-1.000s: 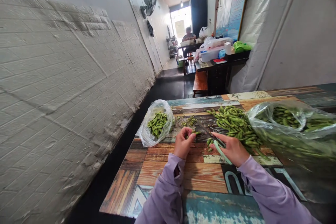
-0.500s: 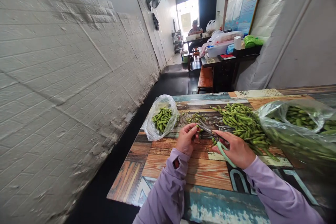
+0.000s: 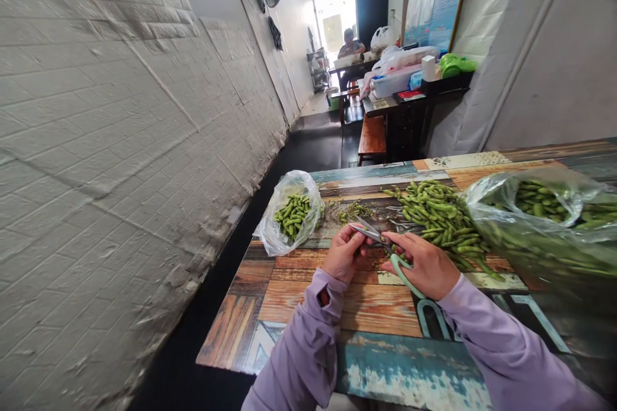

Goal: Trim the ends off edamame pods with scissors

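Observation:
My right hand (image 3: 427,263) grips scissors with mint-green handles (image 3: 403,275), their blades slightly apart and pointing left. The blade tips reach the fingertips of my left hand (image 3: 343,252), which pinches an edamame pod mostly hidden by the fingers and blades. Beyond my hands lies a small scatter of green trimmings (image 3: 354,210). A heap of loose edamame pods (image 3: 438,215) spreads past my right hand. To the left, a clear plastic bag (image 3: 279,241) stands open with pods (image 3: 292,215) inside.
A larger clear bag of pods (image 3: 544,237) sits on the right of the wood-patterned table (image 3: 385,311). A white brick wall (image 3: 96,141) runs along the left. Farther back are a bench (image 3: 373,136), a cluttered table (image 3: 385,103) and a seated person (image 3: 351,45).
The scissors have moved slightly left, their blades now crossing at my left fingertips. My hands are closer together. The whole view has shifted a little.

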The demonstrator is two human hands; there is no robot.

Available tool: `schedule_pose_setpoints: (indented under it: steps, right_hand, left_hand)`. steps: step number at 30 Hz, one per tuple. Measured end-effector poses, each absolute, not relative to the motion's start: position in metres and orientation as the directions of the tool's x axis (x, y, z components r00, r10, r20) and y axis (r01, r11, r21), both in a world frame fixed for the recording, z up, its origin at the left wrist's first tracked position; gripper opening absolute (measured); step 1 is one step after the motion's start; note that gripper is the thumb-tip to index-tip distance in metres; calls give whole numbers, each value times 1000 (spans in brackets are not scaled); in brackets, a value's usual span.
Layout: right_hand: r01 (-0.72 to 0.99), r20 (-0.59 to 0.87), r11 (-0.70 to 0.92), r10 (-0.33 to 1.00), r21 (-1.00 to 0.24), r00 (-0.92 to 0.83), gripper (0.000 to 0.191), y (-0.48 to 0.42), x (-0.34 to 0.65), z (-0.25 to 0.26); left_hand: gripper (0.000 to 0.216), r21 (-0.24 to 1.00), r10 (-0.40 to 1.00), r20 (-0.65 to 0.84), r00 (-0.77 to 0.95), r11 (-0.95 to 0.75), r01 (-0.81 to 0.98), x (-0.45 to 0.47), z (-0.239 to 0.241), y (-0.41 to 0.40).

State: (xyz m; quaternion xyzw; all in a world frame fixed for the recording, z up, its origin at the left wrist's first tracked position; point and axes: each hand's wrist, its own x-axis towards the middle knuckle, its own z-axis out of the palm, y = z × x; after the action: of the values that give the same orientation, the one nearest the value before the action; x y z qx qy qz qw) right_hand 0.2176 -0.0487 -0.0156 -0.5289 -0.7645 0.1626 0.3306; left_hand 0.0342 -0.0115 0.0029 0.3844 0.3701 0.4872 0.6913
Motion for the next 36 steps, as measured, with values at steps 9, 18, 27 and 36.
schedule_pose_setpoints:
  steps: [9, 18, 27, 36]
  right_hand:
    - [689, 334, 418, 905, -592, -262, 51, -46, 221, -17]
    - [671, 360, 452, 889, -588, -283, 47, -44, 221, -22]
    - [691, 474, 352, 880, -632, -15, 43, -37, 230, -20]
    - [678, 431, 325, 902, -659, -14, 45, -36, 229, -22]
  left_hand:
    - [35, 899, 957, -66, 283, 180, -400, 34, 3, -10]
    - [33, 900, 938, -109, 329, 234, -369, 33, 3, -9]
    - [28, 866, 974, -150, 169, 212, -453, 18, 6, 5]
    - [15, 808, 952, 284, 117, -303, 505, 17, -20, 17]
